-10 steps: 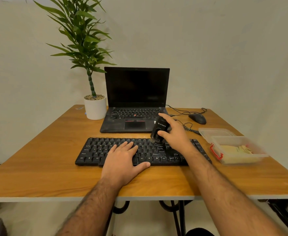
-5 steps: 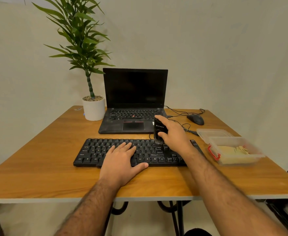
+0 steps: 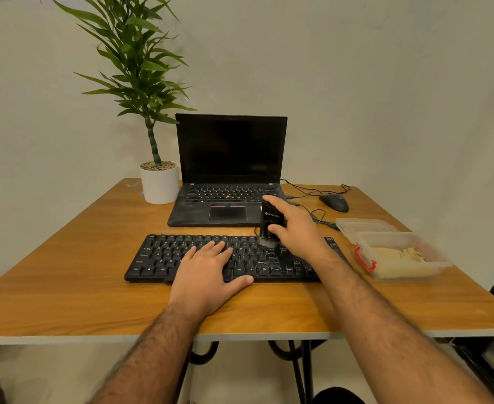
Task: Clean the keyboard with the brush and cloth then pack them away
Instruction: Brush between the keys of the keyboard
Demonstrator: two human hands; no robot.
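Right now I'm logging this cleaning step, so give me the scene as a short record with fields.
left hand: left hand rests flat on the keyboard
right hand: right hand holds the brush upright
brush contact: bristles on the keyboard's upper right keys
cloth: yellow cloth lies in the open box
lid: lid behind the box
behind: laptop, mouse, potted plant

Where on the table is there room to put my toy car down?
The bare wood left of the black keyboard, in front of the white plant pot, is free. So is the front strip near the table edge. The right side is crowded: clear plastic box, black mouse and cables.
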